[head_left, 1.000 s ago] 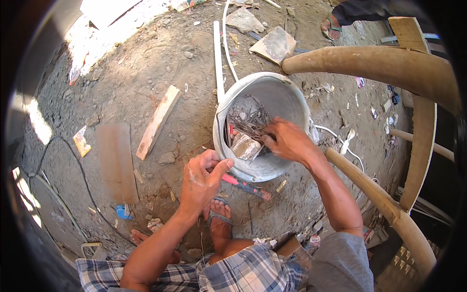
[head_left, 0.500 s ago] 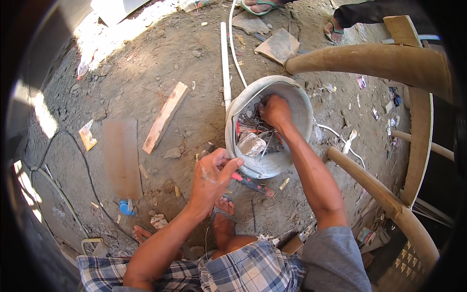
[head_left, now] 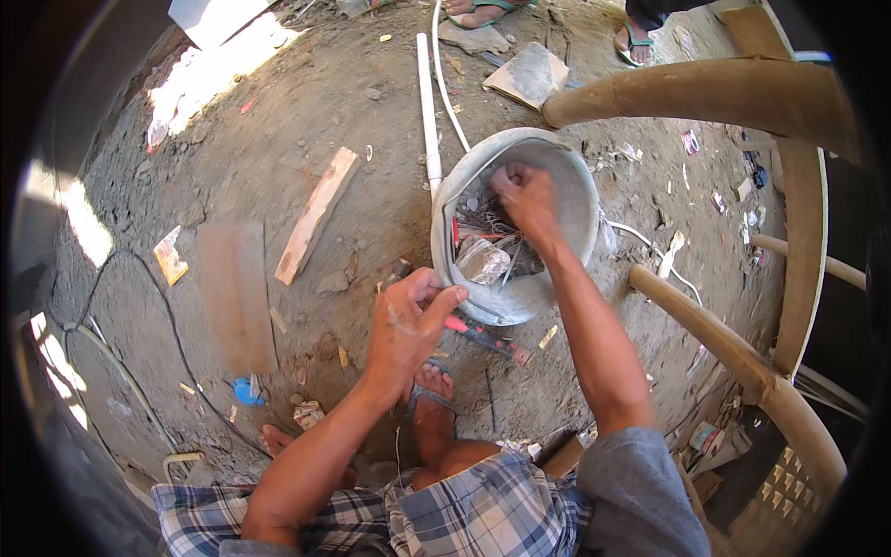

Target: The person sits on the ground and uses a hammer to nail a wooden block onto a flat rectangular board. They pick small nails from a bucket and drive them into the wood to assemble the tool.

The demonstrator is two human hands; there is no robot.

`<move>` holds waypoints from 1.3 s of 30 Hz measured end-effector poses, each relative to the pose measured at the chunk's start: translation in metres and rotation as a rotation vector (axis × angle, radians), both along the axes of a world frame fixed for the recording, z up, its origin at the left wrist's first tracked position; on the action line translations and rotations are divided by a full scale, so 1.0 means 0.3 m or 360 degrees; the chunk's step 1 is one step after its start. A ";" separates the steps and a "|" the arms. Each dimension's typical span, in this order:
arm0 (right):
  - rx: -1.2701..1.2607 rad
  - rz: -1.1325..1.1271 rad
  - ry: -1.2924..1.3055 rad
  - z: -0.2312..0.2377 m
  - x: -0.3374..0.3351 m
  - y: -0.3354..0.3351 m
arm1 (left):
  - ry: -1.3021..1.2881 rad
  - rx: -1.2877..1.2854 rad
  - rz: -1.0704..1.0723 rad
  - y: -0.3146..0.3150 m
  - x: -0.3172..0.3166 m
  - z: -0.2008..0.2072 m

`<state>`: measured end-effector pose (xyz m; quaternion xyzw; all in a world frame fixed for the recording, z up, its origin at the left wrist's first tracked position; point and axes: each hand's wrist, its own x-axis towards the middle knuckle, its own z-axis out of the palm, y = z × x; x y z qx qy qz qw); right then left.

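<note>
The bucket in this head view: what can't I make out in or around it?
In the head view:
- Whether the right hand holds anything: its own back hides the grip.
- The floor of the bucket: mostly under thin grey pieces and a pale lump.
- The person above the dark trouser leg: cut off by the upper edge.

Plaid shorts point(head_left: 487, 506), grey sleeve point(head_left: 640, 492)

On the grey-brown dirt ground point(head_left: 390, 176) lies a flat, brown rectangular board point(head_left: 238, 297), with a narrow, pale wooden plank point(head_left: 317, 215) slanting to its right. On the left I see a thin black cable point(head_left: 171, 325) curving past a yellow-and-white wrapper point(head_left: 171, 256). Farther off lies a straight white plastic pipe point(head_left: 428, 107). A square greyish tile point(head_left: 531, 74) lies beside a thick tan bamboo pole point(head_left: 687, 90); beyond, another person's foot point(head_left: 634, 45) in a green-strapped sandal.
</note>
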<state>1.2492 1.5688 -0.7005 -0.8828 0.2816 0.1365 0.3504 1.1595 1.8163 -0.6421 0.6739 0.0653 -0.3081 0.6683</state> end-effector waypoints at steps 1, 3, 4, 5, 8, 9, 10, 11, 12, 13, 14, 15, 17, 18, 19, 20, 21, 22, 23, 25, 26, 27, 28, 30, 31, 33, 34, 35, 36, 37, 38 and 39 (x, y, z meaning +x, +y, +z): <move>0.0024 0.0020 -0.0172 0.046 -0.031 0.000 | 0.0026 -0.0071 0.0074 -0.006 -0.005 0.006; 0.0206 -0.0008 -0.0436 0.140 -0.118 -0.006 | -0.0034 -0.0005 0.0029 0.004 -0.015 -0.035; 0.0368 -0.0049 -0.0526 0.188 -0.165 -0.009 | -0.0065 0.0027 0.0008 0.009 -0.017 -0.052; 0.0593 -0.0094 -0.0381 0.275 -0.217 -0.001 | -0.0058 -0.0007 0.0039 0.016 -0.014 -0.055; 0.1410 0.0161 0.0108 0.471 -0.390 0.037 | -0.0030 -0.0024 0.0076 0.043 0.012 -0.065; 0.1424 0.0325 0.0245 0.476 -0.454 0.067 | -0.0004 -0.0007 0.0024 0.044 0.034 -0.067; 0.1451 0.0503 0.0377 0.451 -0.506 0.125 | 0.0013 0.0028 -0.0019 0.055 0.052 -0.069; 0.1382 0.0621 0.0364 0.388 -0.566 0.185 | 0.0022 0.0041 -0.0051 0.056 0.067 -0.071; 0.1298 0.0730 0.0357 0.302 -0.618 0.246 | 0.0034 0.0040 -0.0087 0.049 0.080 -0.078; 0.1241 0.0598 0.0363 0.215 -0.647 0.313 | 0.0042 0.0049 -0.0120 0.045 0.091 -0.080; 0.1196 0.0476 0.0370 0.152 -0.658 0.366 | 0.0046 -0.0012 -0.0112 0.045 0.098 -0.074; 0.0978 0.0552 0.0297 0.133 -0.651 0.398 | 0.0050 -0.0009 -0.0124 0.047 0.100 -0.076; 0.0540 0.0687 0.0147 0.132 -0.621 0.444 | 0.0059 -0.0001 -0.0152 0.053 0.107 -0.081; 0.0632 0.0781 0.0135 0.156 -0.621 0.426 | 0.0032 0.0011 -0.0135 0.050 0.104 -0.081; 0.0732 0.0891 0.0132 0.246 -0.587 0.394 | 0.0015 0.0029 -0.0101 0.051 0.096 -0.077; 0.0855 0.1013 0.0123 0.321 -0.549 0.357 | -0.0004 0.0071 -0.0057 0.064 0.084 -0.082; 0.0790 0.0874 0.0119 0.411 -0.495 0.308 | -0.0012 0.0088 -0.0041 0.074 0.077 -0.084; 0.0728 0.0734 0.0105 0.456 -0.431 0.251 | -0.0028 0.0111 -0.0028 0.085 0.072 -0.090; 0.0400 0.0690 -0.0136 0.441 -0.362 0.185 | -0.0044 0.0108 -0.0031 0.081 0.071 -0.086; -0.0169 0.0680 -0.0400 0.340 -0.190 0.040 | -0.0067 0.0092 -0.0064 0.063 0.067 -0.076; -0.0342 0.0734 -0.0189 0.276 -0.112 -0.019 | -0.0080 0.0077 -0.0090 0.046 0.067 -0.070; -0.0502 0.0791 0.0022 0.209 -0.055 -0.065 | -0.0076 0.0058 -0.0103 0.034 0.066 -0.073; -0.0560 0.0883 0.0078 0.130 -0.020 -0.097 | -0.0074 0.0053 -0.0105 0.033 0.067 -0.083; -0.0663 0.1068 0.0217 0.001 -0.006 -0.140 | -0.0016 0.0073 -0.0147 0.033 0.062 -0.085; -0.0690 0.1082 0.0234 -0.007 0.011 -0.114 | 0.0022 0.0109 -0.0163 0.045 0.071 -0.071; -0.0754 0.1098 0.0275 -0.016 0.035 -0.076 | 0.0045 0.0138 -0.0163 0.057 0.079 -0.066; -0.0772 0.1172 0.0243 -0.028 0.035 -0.073 | 0.0034 0.0136 -0.0148 0.062 0.076 -0.068; -0.0792 0.1242 0.0212 -0.035 0.035 -0.081 | 0.0024 0.0131 -0.0136 0.063 0.073 -0.068; -0.0811 0.1310 0.0181 -0.041 0.035 -0.090 | 0.0029 0.0143 -0.0152 0.062 0.074 -0.069; -0.0860 0.1444 0.0142 -0.042 0.037 -0.081 | 0.0036 0.0164 -0.0164 0.067 0.080 -0.063; -0.0908 0.1577 0.0101 -0.040 0.040 -0.076 | 0.0044 0.0184 -0.0177 0.069 0.085 -0.062; -0.0955 0.1708 0.0058 -0.038 0.044 -0.073 | -0.0014 0.0131 -0.0116 0.068 0.082 -0.079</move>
